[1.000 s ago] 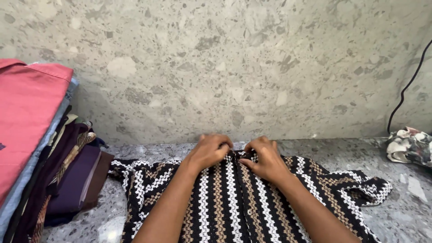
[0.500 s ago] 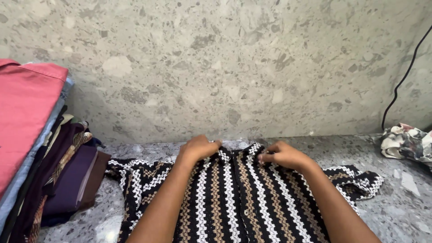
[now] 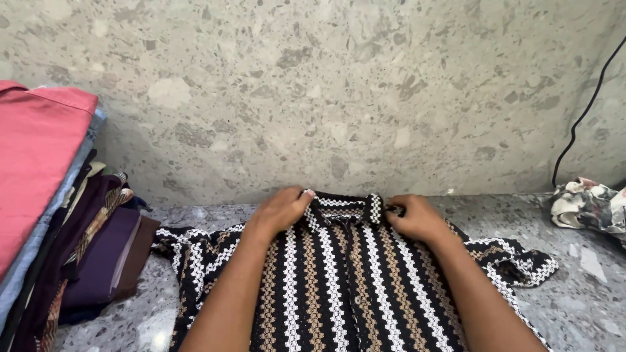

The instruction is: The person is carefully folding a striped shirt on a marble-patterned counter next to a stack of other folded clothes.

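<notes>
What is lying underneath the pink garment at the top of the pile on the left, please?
Under the pink garment the edges of a light blue piece and dark purple and brown folded clothes show; their middles are covered.

A grey speckled stone counter [image 3: 574,306] carries a striped shirt [image 3: 339,280], a clothes stack [image 3: 59,215] at left and crumpled cloth [image 3: 587,205] at right.
</notes>
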